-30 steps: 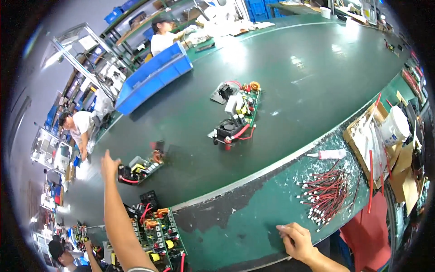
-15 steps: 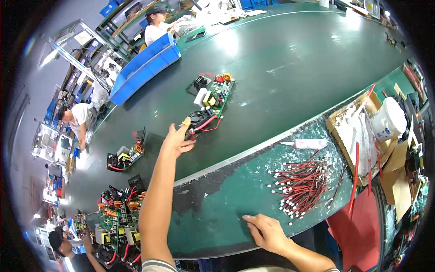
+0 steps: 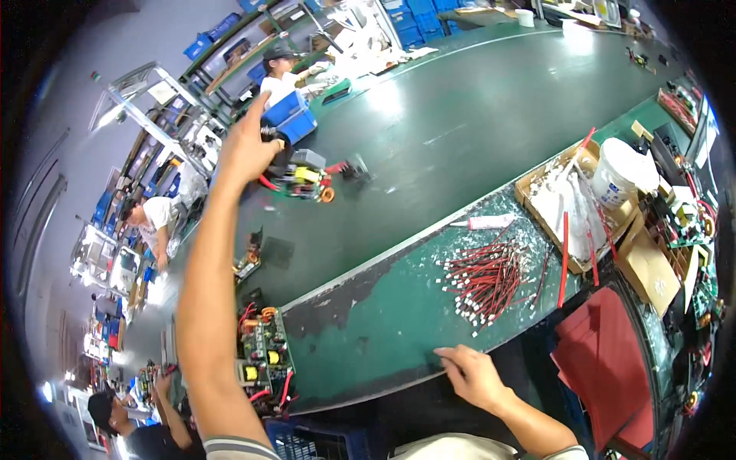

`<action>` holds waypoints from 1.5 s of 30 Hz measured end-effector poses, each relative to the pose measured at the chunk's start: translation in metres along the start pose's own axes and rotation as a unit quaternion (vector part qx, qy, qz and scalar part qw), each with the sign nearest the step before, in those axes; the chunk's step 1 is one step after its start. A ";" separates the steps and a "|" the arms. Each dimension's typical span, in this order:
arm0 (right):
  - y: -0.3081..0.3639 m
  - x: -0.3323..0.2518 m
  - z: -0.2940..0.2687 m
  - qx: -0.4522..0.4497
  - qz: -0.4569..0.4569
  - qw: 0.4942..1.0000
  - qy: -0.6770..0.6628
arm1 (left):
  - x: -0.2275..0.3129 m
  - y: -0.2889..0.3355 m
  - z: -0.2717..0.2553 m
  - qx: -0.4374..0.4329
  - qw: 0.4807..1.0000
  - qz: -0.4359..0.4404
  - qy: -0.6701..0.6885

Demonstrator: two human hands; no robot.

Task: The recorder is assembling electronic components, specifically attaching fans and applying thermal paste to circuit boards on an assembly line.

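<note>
My left hand (image 3: pixel 249 146) is stretched far out over the dark green conveyor belt (image 3: pixel 399 169). It grips the black end of a circuit board assembly (image 3: pixel 307 175), which carries a yellow transformer, a copper coil and red wires. The board looks raised and is smeared by motion. At the near edge of the green worktop (image 3: pixel 368 345), my right hand (image 3: pixel 471 376) holds nothing, its thumb and forefinger apart. A pile of short red wires with white connectors (image 3: pixel 487 284) lies just beyond it.
Several circuit boards (image 3: pixel 264 353) are stacked by my left forearm; another board (image 3: pixel 249 264) lies on the belt. Right of the wires are a white tube (image 3: pixel 491 222), a cardboard box (image 3: pixel 529 188) and a white bucket (image 3: pixel 617 172). A blue bin (image 3: pixel 295 119) stands near a co-worker.
My left hand, at the board's black end before, has swung the board left and turned it. The view has shifted, and the right hand stays by the worktop edge.
</note>
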State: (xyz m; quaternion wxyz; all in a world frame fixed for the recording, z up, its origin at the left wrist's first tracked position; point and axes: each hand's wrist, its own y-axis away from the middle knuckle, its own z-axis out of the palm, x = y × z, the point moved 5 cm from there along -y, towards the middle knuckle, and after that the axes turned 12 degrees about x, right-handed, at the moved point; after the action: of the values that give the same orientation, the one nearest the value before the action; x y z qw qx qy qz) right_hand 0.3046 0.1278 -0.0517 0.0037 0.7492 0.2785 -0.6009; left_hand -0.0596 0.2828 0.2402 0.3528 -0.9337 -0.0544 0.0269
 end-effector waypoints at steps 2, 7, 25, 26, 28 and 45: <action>0.013 -0.008 -0.015 0.018 -0.004 1.000 0.007 | 0.031 0.001 -0.067 -0.033 0.994 0.096 -0.032; 0.034 -0.017 -0.050 0.058 0.069 0.994 -0.064 | 0.062 0.039 -0.190 -0.117 0.990 0.053 0.064; 0.031 0.000 -0.031 0.025 0.210 0.967 -0.144 | 0.056 0.166 0.049 -0.383 0.834 -0.035 0.396; 0.024 -0.002 -0.027 0.013 0.208 0.971 -0.119 | 0.055 0.169 0.066 -0.376 0.852 0.012 0.365; 0.009 0.000 -0.017 -0.015 0.201 0.977 -0.075 | 0.049 0.177 0.100 -0.388 0.863 0.035 0.322; -0.266 0.035 0.115 -0.344 0.183 0.915 0.109 | -0.027 0.298 0.126 -0.141 0.808 -0.354 0.448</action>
State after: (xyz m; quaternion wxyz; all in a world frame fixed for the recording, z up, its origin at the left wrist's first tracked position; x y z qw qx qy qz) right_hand 0.0935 0.3285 -0.0278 0.3403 0.8005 0.3248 -0.3713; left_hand -0.0725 0.1396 -0.0513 0.1873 -0.7974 -0.2204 -0.5297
